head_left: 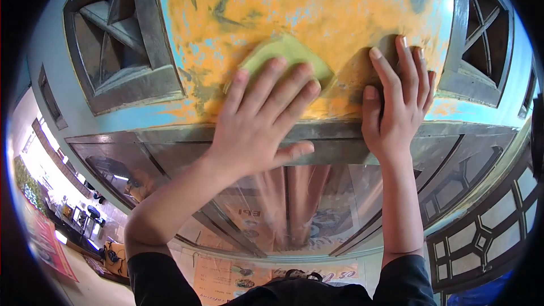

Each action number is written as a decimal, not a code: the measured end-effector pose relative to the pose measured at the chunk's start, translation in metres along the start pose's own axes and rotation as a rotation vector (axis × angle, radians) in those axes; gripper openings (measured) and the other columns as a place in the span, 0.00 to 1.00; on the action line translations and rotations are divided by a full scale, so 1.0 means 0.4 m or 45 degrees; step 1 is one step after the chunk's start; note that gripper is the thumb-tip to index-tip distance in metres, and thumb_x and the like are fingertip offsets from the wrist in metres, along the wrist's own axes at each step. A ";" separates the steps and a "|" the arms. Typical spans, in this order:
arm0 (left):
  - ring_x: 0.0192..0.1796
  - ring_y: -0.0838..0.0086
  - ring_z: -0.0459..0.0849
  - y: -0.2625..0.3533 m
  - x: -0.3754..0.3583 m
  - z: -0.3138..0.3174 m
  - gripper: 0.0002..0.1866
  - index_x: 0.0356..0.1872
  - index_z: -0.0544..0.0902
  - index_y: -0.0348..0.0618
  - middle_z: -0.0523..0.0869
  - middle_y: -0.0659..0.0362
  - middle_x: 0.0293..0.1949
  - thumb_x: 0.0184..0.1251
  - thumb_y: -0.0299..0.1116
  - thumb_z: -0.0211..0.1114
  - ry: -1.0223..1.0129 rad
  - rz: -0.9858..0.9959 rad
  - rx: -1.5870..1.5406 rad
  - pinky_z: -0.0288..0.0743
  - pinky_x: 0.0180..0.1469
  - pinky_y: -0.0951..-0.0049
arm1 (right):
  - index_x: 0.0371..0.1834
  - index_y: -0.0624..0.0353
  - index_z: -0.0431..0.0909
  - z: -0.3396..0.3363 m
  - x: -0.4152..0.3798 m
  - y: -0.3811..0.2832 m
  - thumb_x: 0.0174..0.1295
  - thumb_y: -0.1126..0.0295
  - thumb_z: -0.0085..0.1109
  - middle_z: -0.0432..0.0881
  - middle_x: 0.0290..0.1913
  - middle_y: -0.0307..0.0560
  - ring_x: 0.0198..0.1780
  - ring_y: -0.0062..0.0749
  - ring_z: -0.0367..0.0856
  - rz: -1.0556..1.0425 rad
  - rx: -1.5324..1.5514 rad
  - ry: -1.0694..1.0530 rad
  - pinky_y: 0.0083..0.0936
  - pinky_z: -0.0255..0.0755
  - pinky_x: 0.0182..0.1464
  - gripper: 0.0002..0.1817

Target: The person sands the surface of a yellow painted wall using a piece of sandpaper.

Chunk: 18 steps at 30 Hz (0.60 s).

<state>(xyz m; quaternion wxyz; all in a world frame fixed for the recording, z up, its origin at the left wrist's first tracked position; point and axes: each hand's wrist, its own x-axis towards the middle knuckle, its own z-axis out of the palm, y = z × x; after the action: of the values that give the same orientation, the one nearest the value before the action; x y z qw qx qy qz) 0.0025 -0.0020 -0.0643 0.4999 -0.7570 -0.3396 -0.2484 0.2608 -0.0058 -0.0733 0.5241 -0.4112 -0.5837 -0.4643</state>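
A yellow-green sheet [289,51], perhaps sandpaper or cloth, lies flat on the patchy orange and blue wall [334,5]. My left hand [258,116] presses on it with the fingers spread; the palm hides its lower part. To the right, my right hand [399,99] is on or just in front of the same wall, fingers apart and nothing in them. A dark wooden ledge [328,131] runs behind both hands, below the painted surface.
Carved wooden vent frames flank the wall at left [161,82] and right [453,82]. Glass panes [340,192] with curtains are below. A printed banner [226,277] lies low down. A cluttered counter [79,221] stands at lower left, a patterned grille [493,215] at right.
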 end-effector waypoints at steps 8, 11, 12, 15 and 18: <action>0.85 0.49 0.52 -0.002 -0.010 -0.013 0.44 0.81 0.64 0.55 0.61 0.54 0.83 0.75 0.72 0.40 0.038 -0.051 -0.024 0.35 0.82 0.40 | 0.68 0.36 0.80 -0.006 0.001 -0.001 0.71 0.59 0.55 0.71 0.77 0.43 0.80 0.46 0.62 0.006 0.017 -0.013 0.50 0.37 0.82 0.22; 0.85 0.48 0.52 0.022 -0.055 0.032 0.43 0.81 0.65 0.47 0.61 0.50 0.82 0.77 0.68 0.44 0.120 0.215 -0.035 0.35 0.82 0.40 | 0.70 0.41 0.78 -0.014 -0.006 -0.002 0.73 0.61 0.51 0.69 0.79 0.46 0.81 0.52 0.60 -0.014 -0.012 -0.051 0.54 0.41 0.82 0.23; 0.85 0.48 0.52 -0.001 -0.039 0.015 0.43 0.80 0.65 0.47 0.61 0.50 0.82 0.76 0.68 0.43 0.098 0.075 -0.039 0.35 0.82 0.40 | 0.70 0.41 0.78 -0.014 -0.007 0.000 0.73 0.61 0.51 0.69 0.79 0.46 0.81 0.52 0.60 -0.017 -0.009 -0.048 0.54 0.41 0.82 0.23; 0.85 0.48 0.52 -0.032 -0.013 -0.021 0.46 0.80 0.65 0.45 0.60 0.49 0.82 0.75 0.71 0.44 0.062 -0.201 0.014 0.34 0.82 0.40 | 0.70 0.41 0.78 -0.012 -0.013 -0.001 0.73 0.62 0.51 0.69 0.79 0.46 0.81 0.52 0.59 -0.014 0.005 -0.052 0.54 0.41 0.82 0.23; 0.85 0.46 0.51 0.083 -0.072 0.001 0.46 0.80 0.65 0.43 0.60 0.48 0.82 0.74 0.71 0.46 -0.046 -0.120 -0.174 0.35 0.82 0.39 | 0.70 0.41 0.78 -0.011 -0.010 0.001 0.72 0.62 0.52 0.69 0.79 0.47 0.81 0.52 0.59 -0.021 0.008 -0.057 0.55 0.41 0.82 0.23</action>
<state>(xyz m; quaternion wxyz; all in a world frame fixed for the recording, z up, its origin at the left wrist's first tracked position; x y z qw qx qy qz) 0.0093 -0.0182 -0.1044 0.4287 -0.7770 -0.3658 -0.2805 0.2627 -0.0101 -0.0770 0.5083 -0.4151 -0.6001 -0.4574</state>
